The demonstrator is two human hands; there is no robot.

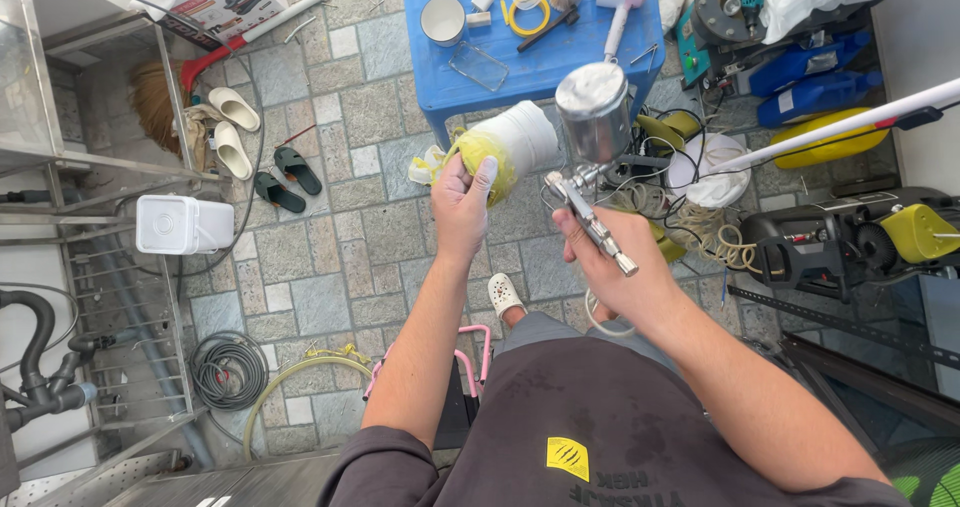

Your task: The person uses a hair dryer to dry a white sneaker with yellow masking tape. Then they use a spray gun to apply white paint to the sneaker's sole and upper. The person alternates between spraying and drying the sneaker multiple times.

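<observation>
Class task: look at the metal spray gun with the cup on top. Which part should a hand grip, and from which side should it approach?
Grip the spray gun by its slim handle below the cup, coming from underneath on the right, as the right hand does. The round metal cup on top is wide and smooth, so probably a poor hold. The left hand holds a white container.

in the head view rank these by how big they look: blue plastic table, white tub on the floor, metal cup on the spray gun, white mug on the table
1. blue plastic table
2. white tub and metal cup look alike; the cup, on the spray gun held in the right hand, is nearer the camera, so unsure
3. white mug
</observation>
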